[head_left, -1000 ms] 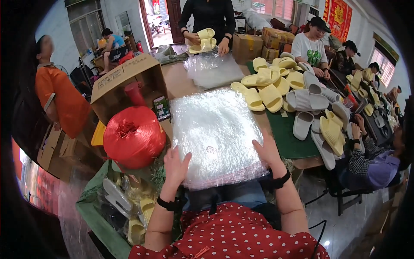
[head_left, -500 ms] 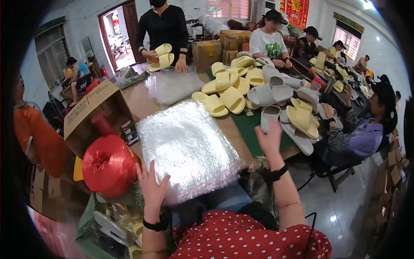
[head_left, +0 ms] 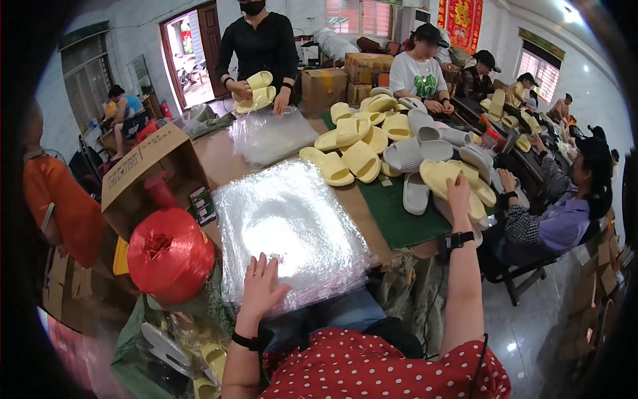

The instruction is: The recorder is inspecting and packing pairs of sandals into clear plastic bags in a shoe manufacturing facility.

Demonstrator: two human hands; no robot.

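Note:
My right hand (head_left: 459,199) grips a yellow slide slipper (head_left: 435,174) by its edge, at the near right of a pile of slippers. Beneath and beside that slipper lie more yellow ones, and a grey slipper (head_left: 416,196) rests just left of it. My left hand (head_left: 263,286) lies with fingers outstretched on the near edge of a stack of shiny clear plastic bags (head_left: 292,219). Yellow slippers (head_left: 362,159) and grey slippers (head_left: 420,151) are heaped together at the middle of the table.
A red twine roll (head_left: 169,256) stands left of the bags, before an open cardboard box (head_left: 143,156). Below it sits a green sack (head_left: 143,346) with bagged slippers. Across the table a person (head_left: 256,50) holds yellow slippers; another person (head_left: 565,206) sits at the right.
My right hand has reached right and closed on a yellow slipper, which is shifted on the pile. The left hand has moved from the bags' left corner onto their near edge.

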